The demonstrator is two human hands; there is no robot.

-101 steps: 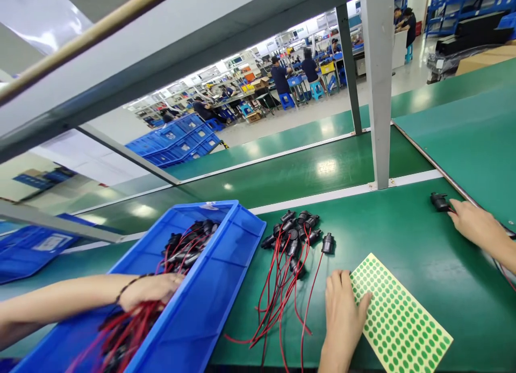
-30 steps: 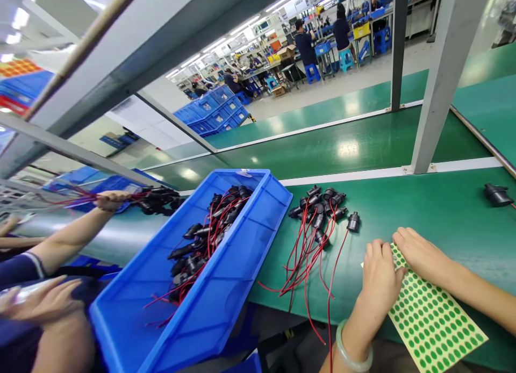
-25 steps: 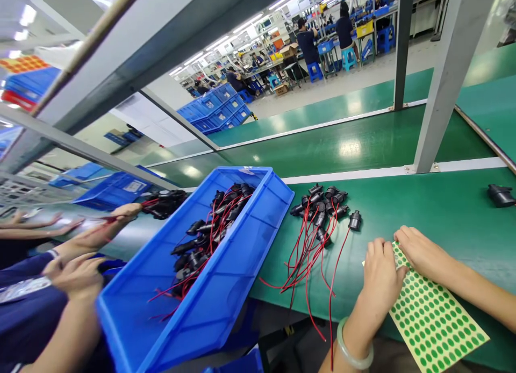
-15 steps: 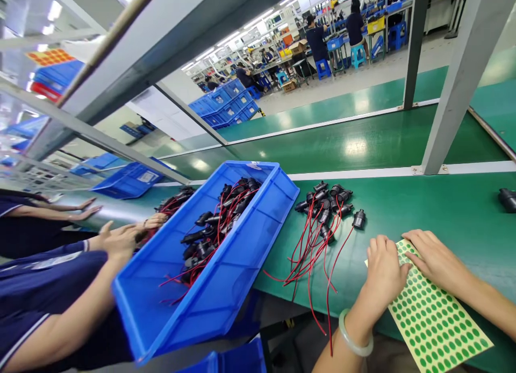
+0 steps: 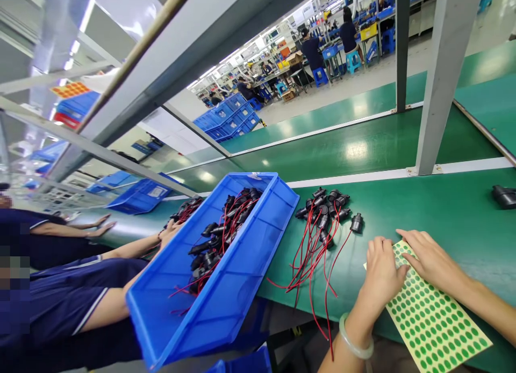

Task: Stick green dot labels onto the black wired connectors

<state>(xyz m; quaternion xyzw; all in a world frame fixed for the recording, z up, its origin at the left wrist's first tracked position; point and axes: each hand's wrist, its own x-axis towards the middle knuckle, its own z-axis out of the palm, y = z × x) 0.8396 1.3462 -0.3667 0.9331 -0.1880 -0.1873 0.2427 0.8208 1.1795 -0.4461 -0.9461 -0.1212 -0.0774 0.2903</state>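
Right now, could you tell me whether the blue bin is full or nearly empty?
Partly filled. The blue bin holds a loose cluster of black connectors with red wires along its middle and far end, while its near end shows bare blue floor.

Bare belt (image 5: pixel 435 212) beyond wired sockets (image 5: pixel 322 217)

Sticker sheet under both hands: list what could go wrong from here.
1. The sticker sheet overhangs the near edge of the green bench, with the left hand and right hand only on its far corner; it could slide off.
2. Red leads of the wired black parts dangle over the edge beside the left wrist; a snag could drag the pile down.
3. The blue bin also overhangs and might tip.
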